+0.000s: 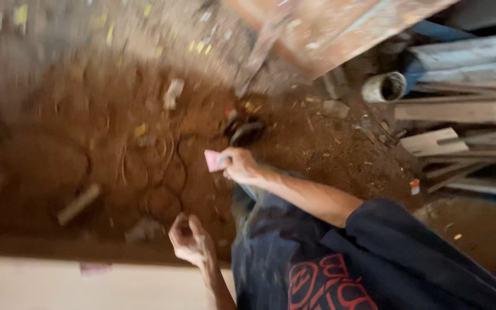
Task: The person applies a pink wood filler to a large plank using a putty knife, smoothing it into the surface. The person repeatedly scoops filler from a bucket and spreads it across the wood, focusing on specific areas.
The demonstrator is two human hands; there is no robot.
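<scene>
The view is blurred. My right hand (239, 166) reaches out from a dark blue sleeve over reddish dirt ground (116, 143) and pinches a small flat pink piece (212, 161) between fingers and thumb. Just beyond it a dark rounded object (245, 131) lies on the dirt. My left hand (190, 238) is lower and nearer, with its fingers curled in and nothing visible in them. It hovers near the edge of a pale board (58, 284). A dark shirt with a red print fills the lower right.
Grey planks and boards (460, 112) are stacked at the right beside a white pipe end (384, 86). A worn reddish board (340, 28) leans at the top. A short wooden stick (78, 204) and small scraps litter the dirt.
</scene>
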